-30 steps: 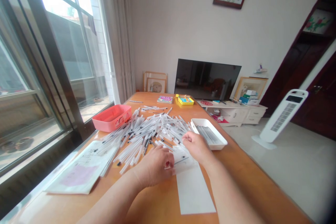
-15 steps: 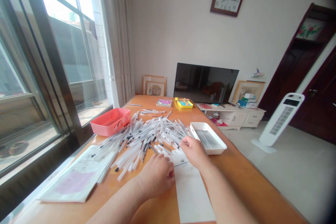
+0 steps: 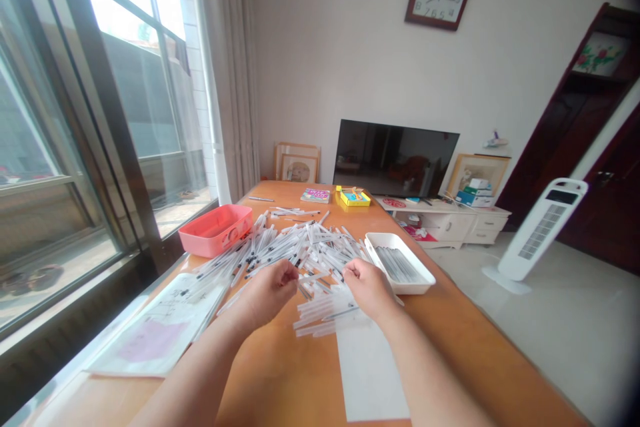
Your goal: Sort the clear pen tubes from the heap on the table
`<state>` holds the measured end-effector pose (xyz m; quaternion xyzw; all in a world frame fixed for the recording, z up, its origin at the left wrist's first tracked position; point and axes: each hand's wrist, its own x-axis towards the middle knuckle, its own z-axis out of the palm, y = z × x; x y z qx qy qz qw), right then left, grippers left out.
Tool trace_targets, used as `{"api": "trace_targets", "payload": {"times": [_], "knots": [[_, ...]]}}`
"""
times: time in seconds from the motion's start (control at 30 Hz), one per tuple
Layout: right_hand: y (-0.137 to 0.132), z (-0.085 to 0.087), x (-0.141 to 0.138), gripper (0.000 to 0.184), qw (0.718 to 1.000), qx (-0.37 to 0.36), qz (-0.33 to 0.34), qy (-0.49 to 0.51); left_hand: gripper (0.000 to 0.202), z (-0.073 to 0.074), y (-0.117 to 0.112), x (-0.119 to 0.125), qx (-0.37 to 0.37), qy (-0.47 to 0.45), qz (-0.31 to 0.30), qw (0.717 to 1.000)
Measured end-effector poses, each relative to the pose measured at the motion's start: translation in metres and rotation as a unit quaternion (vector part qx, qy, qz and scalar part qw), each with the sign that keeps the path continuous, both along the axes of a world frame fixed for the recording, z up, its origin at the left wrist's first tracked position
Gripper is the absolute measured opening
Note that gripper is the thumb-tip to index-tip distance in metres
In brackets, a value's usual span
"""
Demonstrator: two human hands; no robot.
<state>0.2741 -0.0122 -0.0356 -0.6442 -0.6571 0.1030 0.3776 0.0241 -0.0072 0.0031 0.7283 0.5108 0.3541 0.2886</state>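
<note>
A large heap of clear plastic pens (image 3: 295, 250) lies spread over the orange wooden table (image 3: 450, 340). My left hand (image 3: 267, 290) is raised over the near edge of the heap, fingers pinched together on something I cannot make out. My right hand (image 3: 367, 287) is curled with fingertips pinched, just above a few pens (image 3: 323, 317) lying on a white paper strip (image 3: 367, 367). A white tray (image 3: 400, 263) holding several pens stands right beside my right hand.
A pink plastic bin (image 3: 216, 228) sits at the heap's left side. Papers (image 3: 160, 327) lie at the near left by the window. A small book (image 3: 315, 195) and a yellow box (image 3: 353, 197) are at the table's far end. A white tower fan (image 3: 537, 230) stands on the floor.
My left hand lifted off the paper strip and moved left and up, uncovering a few pens on the strip. My right hand barely moved.
</note>
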Motion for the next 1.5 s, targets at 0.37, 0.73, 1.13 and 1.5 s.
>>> {"api": "trace_targets", "payload": {"times": [0.37,0.73,1.13,1.5], "knots": [[0.005,-0.007,-0.02,0.012,0.986,-0.056,0.005,-0.16,0.019,-0.012,0.015,-0.005,-0.053,-0.283,0.082,0.954],[0.011,0.009,-0.042,0.02,0.959,-0.127,-0.021,-0.253,0.02,-0.012,0.027,-0.019,-0.193,-0.562,0.059,0.802],[0.055,0.022,-0.053,0.025,0.916,-0.242,0.054,-0.316,0.021,-0.017,0.034,-0.027,-0.179,-0.585,0.113,0.783],[0.082,0.028,-0.058,0.025,0.88,-0.286,0.117,-0.361,0.018,-0.015,0.036,-0.031,-0.197,-0.603,0.147,0.759]]}}
